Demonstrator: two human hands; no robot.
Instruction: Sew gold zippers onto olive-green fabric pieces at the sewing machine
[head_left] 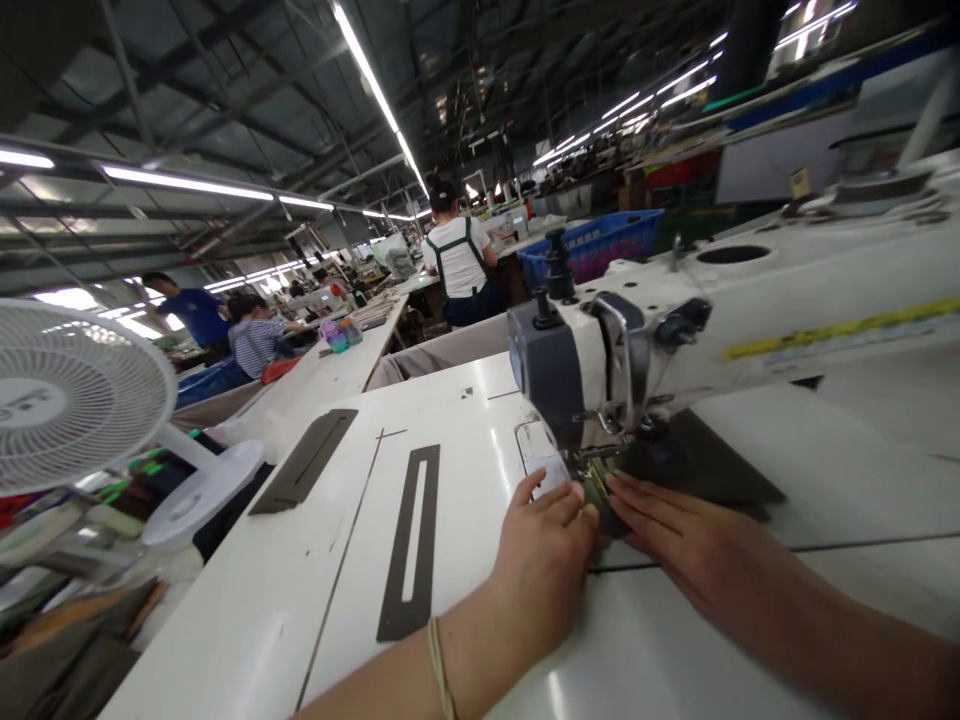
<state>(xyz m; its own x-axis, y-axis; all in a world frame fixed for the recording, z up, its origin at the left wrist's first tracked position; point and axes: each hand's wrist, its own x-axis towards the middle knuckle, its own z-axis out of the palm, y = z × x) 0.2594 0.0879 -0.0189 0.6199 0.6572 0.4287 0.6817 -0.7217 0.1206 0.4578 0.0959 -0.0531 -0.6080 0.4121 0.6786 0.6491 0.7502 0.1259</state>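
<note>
A white and grey sewing machine point(555, 360) stands on the white table point(480, 410). Under its needle area lies dark olive fabric point(705, 465), which spreads to the right behind my right hand. My left hand point(547, 550), with a band at the wrist, has its fingers bent together at the near left edge of the fabric; what they may grip is hidden. My right hand point(675, 530) lies on the fabric just right of the needle, fingers stretched forward. A dark slotted strip point(421, 530) and dark fabric pieces point(307, 462) rest on the table to the left.
At the left stands a white fan point(202, 490), with piled fabric point(82, 650) below it. A blue basket point(592, 245) is behind the machine. One person point(457, 260) stands ahead with their back turned; others work further left.
</note>
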